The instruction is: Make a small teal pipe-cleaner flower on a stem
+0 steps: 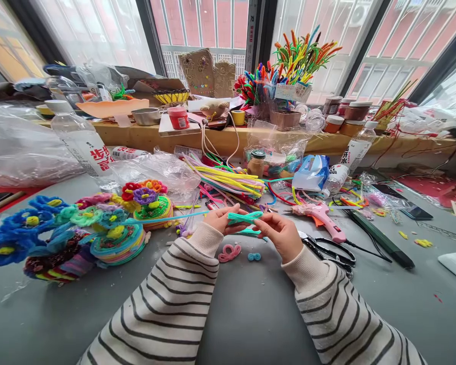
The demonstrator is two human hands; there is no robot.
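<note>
A turquoise pipe cleaner (244, 217), bent into several long loops, is stretched between my hands above the table. My left hand (225, 220) pinches its left end, and my right hand (278, 230) grips the right end with thumb and fingers. Another turquoise length shows just below, beside the right fingers. On the table beneath lie a pink coiled pipe cleaner (229, 253) and a small blue curled piece (254, 257). A light blue pipe cleaner (175, 218) runs leftward from near my left hand; where it ends is hidden.
Pipe-cleaner flower pots (117, 243) crowd the left. A pink glue gun (321, 218), black-handled scissors (332, 252) and a dark green stick-shaped tool (383, 238) lie at right. A bundle of pipe cleaners (228, 177) and a small jar (256, 163) are behind my hands.
</note>
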